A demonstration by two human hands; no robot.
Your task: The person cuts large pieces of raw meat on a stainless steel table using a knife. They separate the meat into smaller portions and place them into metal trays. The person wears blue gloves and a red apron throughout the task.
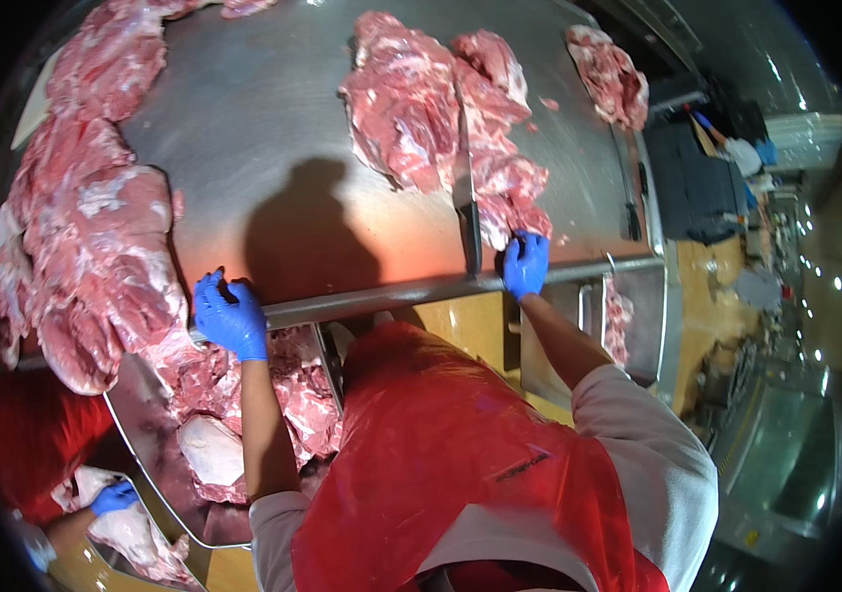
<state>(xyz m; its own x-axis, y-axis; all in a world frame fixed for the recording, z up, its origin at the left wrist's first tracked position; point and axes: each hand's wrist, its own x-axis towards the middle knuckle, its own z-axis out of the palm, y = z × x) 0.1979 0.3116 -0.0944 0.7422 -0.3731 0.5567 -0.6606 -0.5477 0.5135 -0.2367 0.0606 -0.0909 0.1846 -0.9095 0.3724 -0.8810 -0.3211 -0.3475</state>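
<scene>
My left hand [231,316], in a blue glove, rests at the near edge of the steel table [214,128]. Its fingers are loosely bent, with a gap beside the thumb and nothing visible in it. Also blue-gloved, my right hand [527,264] lies at the same edge, fingers bent and apart from the knife. Its fingertips are at the near end of a long strip of raw meat [508,178]. Left of that hand lies a knife [467,187], black handle toward me, blade along the meat. A larger raw meat slab [401,104] lies beside the blade.
Large meat cuts [95,237] line the table's left side. A smaller piece [609,79] and another knife [630,197] lie at the right. Below the edge are a meat-filled metal bin [159,434] and a tray [643,326]. A co-worker's gloved hand [113,497] touches meat at lower left.
</scene>
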